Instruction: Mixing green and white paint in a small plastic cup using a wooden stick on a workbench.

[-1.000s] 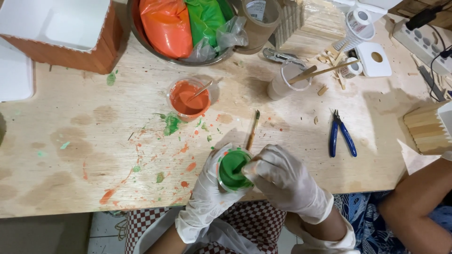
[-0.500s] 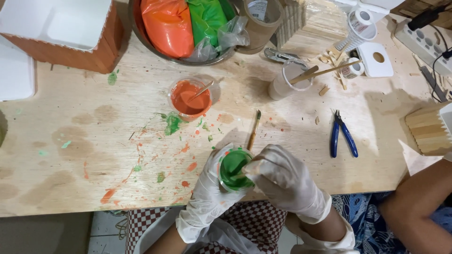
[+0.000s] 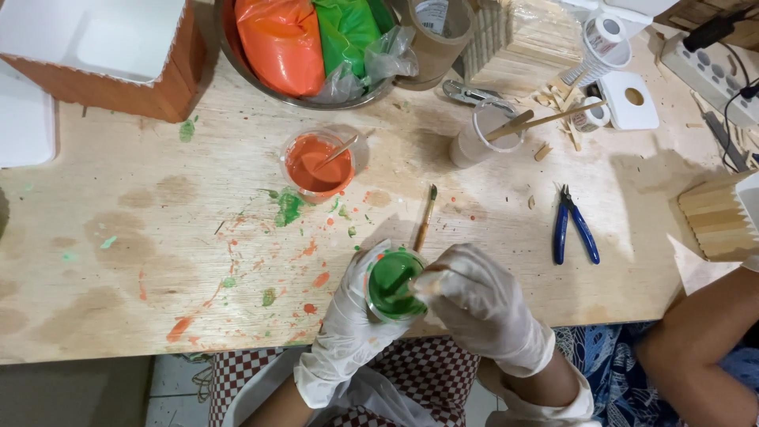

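our left hand (image 3: 348,328) wraps its fingers around the light, spill-prone cup of green paint (image 3: 393,283) while our right hand (image 3: 478,304) pinches a thin stirring stick (image 3: 433,278).

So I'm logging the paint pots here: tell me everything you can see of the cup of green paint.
The cup of green paint is a small, round, clear plastic-looking cup, open on top and seen from above, holding glossy green paint. It sits at the near edge of the paint-spattered wooden table. The gloved left hand wraps around its side; the gloved right hand holds a thin stick dipped into it. A brush lies just beyond.
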